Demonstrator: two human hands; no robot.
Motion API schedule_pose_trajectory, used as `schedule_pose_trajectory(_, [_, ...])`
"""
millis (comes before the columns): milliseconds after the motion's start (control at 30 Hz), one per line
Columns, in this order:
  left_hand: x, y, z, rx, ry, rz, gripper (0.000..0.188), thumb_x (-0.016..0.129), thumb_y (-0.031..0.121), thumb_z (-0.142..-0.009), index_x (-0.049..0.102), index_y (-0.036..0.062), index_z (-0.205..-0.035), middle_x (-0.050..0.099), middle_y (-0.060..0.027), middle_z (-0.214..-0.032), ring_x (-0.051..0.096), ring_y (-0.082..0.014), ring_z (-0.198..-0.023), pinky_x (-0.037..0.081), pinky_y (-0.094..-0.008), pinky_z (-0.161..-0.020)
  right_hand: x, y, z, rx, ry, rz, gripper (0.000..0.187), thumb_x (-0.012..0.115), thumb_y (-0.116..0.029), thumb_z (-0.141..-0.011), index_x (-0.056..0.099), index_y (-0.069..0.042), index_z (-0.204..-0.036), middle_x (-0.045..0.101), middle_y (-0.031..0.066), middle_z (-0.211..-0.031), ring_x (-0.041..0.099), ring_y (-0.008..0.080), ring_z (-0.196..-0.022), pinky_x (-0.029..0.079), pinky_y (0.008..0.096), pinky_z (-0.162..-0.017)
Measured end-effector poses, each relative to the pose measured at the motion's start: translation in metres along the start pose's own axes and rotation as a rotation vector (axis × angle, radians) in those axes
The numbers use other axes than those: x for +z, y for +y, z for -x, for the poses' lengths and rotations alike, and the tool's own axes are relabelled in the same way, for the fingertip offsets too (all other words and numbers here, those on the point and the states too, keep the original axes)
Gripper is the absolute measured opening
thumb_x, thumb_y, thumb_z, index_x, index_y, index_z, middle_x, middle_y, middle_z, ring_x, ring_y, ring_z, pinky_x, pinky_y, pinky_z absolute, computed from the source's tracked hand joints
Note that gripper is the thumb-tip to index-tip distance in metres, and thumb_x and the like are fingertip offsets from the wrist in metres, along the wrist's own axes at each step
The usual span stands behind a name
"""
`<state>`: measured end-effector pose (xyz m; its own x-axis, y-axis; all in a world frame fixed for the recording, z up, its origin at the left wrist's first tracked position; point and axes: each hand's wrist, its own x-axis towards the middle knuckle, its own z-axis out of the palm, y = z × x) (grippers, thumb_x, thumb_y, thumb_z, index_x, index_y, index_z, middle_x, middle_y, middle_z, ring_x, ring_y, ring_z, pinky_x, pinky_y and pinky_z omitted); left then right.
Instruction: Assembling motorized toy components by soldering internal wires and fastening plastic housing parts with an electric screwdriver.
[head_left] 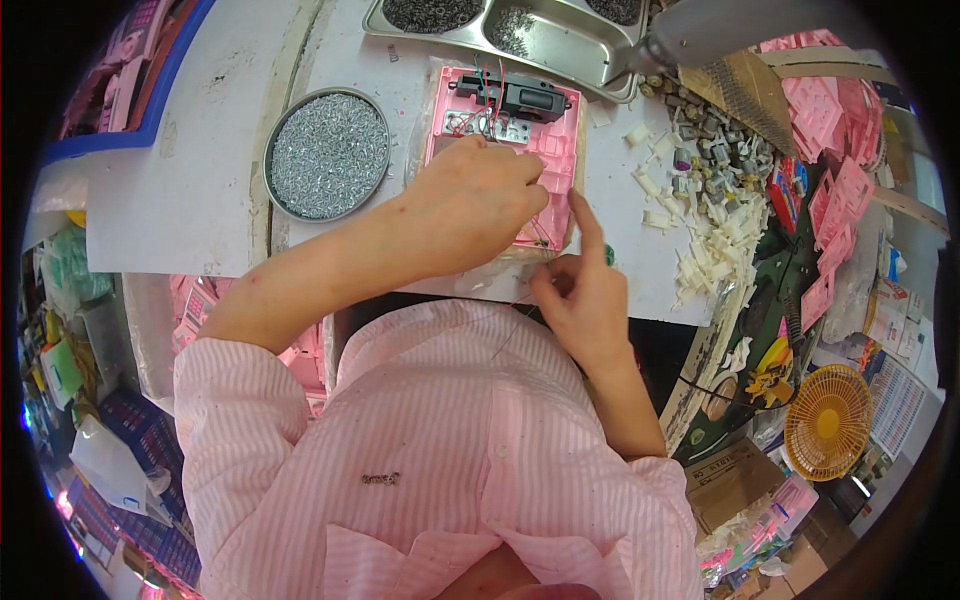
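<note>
A pink plastic casing (565,150) lies open on the table in front of me. Across its far end sits a black plastic module (518,97), with thin red wires running near a metal plate (515,130). My left hand (475,205) reaches over the casing's near left part, fingers curled inward. Its fingertips are hidden, so what they grip cannot be seen. At the near right corner, my right hand (590,300) points its index finger along the casing's edge. Its thumb and another finger are pinched together at a thin wire (517,300) that trails toward my shirt.
Left of the casing stands a round dish (270,160) of small screws. A metal compartment tray (460,38) with dark small parts lies at the back. Loose white plastic pieces (715,250) heap on the right, below a grey tool (730,30). A yellow fan (828,422) is far right.
</note>
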<state>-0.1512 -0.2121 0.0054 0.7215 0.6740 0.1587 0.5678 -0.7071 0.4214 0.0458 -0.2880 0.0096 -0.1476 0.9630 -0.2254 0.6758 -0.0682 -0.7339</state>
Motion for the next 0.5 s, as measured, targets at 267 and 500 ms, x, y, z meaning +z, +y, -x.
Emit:
schedule_pose_trajectory(267, [-0.002, -0.005, 0.000, -0.051, 0.023, 0.153, 0.013, 0.071, 0.012, -0.077, 0.065, 0.0061, -0.087, 0.059, -0.0074, -0.092, 0.063, -0.0276, -0.087, 0.048, -0.0416, -0.074, -0.060, 0.004, -0.058, -0.017, -0.116, -0.504, 0.049, 0.058, -0.001, -0.092, 0.045, -0.003, -0.139, 0.055, -0.0018, -0.064, 0.048, 0.0045, -0.059, 0.038, 0.0212, -0.057])
schedule_pose_trajectory(500, [0.012, -0.019, 0.008, -0.136, 0.194, 0.387, 0.016, 0.071, 0.016, -0.086, 0.072, 0.0032, -0.094, 0.066, -0.0096, -0.092, 0.064, -0.0285, -0.074, 0.051, -0.0377, -0.066, -0.057, 0.027, -0.045, -0.064, -0.089, -0.221, 0.030, 0.062, -0.004, -0.089, 0.059, -0.005, -0.119, 0.055, 0.0013, -0.061, 0.052, 0.0087, -0.056, 0.041, 0.0244, -0.057])
